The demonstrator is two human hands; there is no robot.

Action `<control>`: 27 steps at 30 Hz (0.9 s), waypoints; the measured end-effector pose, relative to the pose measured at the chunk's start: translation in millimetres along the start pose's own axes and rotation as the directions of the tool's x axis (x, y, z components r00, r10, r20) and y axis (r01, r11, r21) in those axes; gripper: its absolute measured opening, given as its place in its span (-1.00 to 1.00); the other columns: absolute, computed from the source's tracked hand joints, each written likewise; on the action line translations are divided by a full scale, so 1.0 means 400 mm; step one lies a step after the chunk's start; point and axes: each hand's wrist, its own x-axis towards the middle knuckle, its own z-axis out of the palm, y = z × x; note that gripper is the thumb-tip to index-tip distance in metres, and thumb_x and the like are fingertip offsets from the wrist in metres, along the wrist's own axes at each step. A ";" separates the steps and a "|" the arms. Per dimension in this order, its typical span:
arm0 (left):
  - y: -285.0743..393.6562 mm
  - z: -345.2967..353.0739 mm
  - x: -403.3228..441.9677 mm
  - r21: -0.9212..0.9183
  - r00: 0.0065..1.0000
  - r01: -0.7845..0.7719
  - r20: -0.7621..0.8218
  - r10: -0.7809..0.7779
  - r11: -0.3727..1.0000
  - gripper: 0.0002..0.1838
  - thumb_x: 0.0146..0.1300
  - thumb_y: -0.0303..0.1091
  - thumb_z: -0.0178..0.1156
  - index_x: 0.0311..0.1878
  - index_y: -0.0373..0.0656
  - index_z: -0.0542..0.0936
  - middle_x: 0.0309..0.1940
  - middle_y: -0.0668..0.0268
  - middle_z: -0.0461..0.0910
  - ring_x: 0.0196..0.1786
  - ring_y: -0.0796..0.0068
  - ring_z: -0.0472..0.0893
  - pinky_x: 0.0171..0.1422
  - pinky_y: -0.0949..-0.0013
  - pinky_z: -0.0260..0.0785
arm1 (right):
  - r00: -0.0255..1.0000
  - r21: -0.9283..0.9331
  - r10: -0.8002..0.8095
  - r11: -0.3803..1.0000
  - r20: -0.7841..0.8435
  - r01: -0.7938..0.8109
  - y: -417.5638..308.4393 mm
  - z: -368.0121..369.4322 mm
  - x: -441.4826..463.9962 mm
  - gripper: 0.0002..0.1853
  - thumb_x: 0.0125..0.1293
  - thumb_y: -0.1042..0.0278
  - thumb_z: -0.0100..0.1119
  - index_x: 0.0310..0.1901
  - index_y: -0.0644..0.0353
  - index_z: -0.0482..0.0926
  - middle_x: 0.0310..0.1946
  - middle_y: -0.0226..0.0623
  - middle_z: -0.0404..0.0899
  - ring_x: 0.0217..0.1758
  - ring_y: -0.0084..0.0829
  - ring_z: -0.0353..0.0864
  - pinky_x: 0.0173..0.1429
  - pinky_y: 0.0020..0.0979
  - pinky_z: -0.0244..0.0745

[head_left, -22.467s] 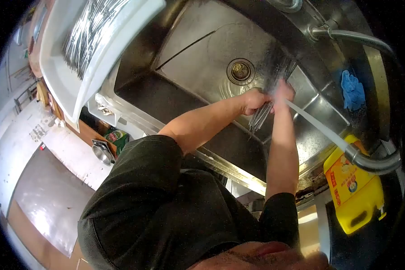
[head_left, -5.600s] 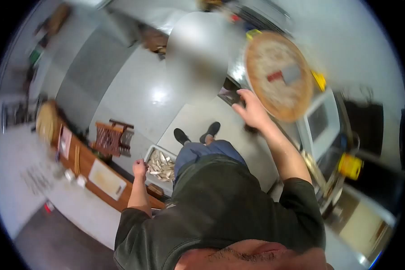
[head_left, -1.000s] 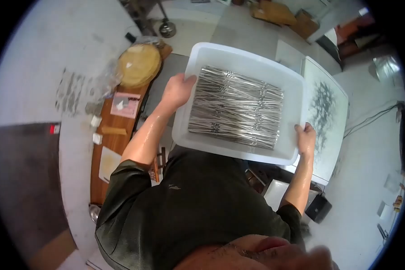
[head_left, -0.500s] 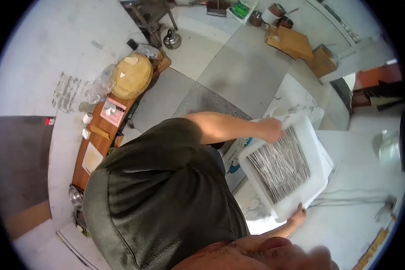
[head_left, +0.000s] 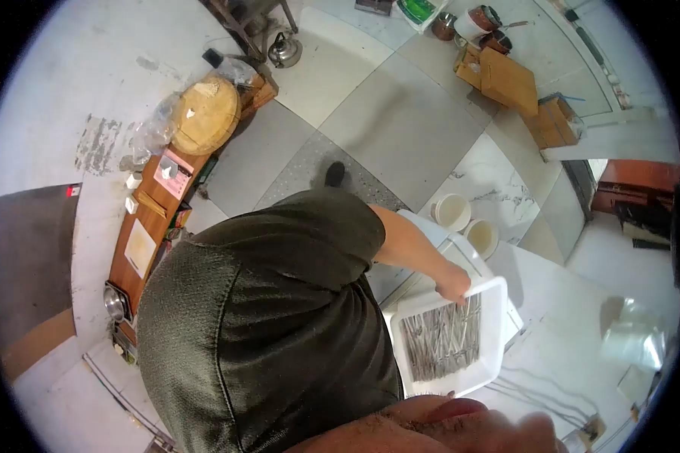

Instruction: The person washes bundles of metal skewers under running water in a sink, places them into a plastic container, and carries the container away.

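Observation:
A white plastic tray (head_left: 493,332) sits low at the right, with many thin silver-grey sticks (head_left: 440,343) lying in it that look like metal skewers. My left hand (head_left: 453,284) is closed over the tray's upper rim, its fingers reaching inside against the ends of the sticks. Most of my right hand is hidden behind the face at the bottom of the view. Only what may be a fingertip shows at the tray's lower rim, so its grip cannot be read. Under the tray is a pale box-like surface (head_left: 512,323).
Two white buckets (head_left: 452,212) stand on the tiled floor beyond the tray. Cardboard boxes (head_left: 508,81) and a kettle (head_left: 285,50) are farther off. Along the left wall a wooden counter (head_left: 149,220) bears a round wooden block (head_left: 205,115). A shiny clear object (head_left: 633,336) is at the right.
The tray has moved down and left in the view, with my left hand still on its rim. My right hand, earlier at the lower rim, is now mostly hidden. The buckets have come into clear view.

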 end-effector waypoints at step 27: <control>-0.891 -0.247 -1.274 -0.956 -0.514 0.287 -0.103 -0.851 -0.058 -0.50 0.16 -0.01 -0.03 -0.15 -0.34 0.54 -0.15 -0.12 0.52 -0.03 -0.08 0.50 0.11 0.11 0.31 | -0.857 0.446 -0.202 0.784 -0.474 -0.431 -1.953 0.807 -1.334 -0.83 0.21 0.28 0.00 -0.53 -0.03 0.33 -0.56 -0.38 0.35 -0.70 -0.53 0.17 -0.68 -0.50 -0.06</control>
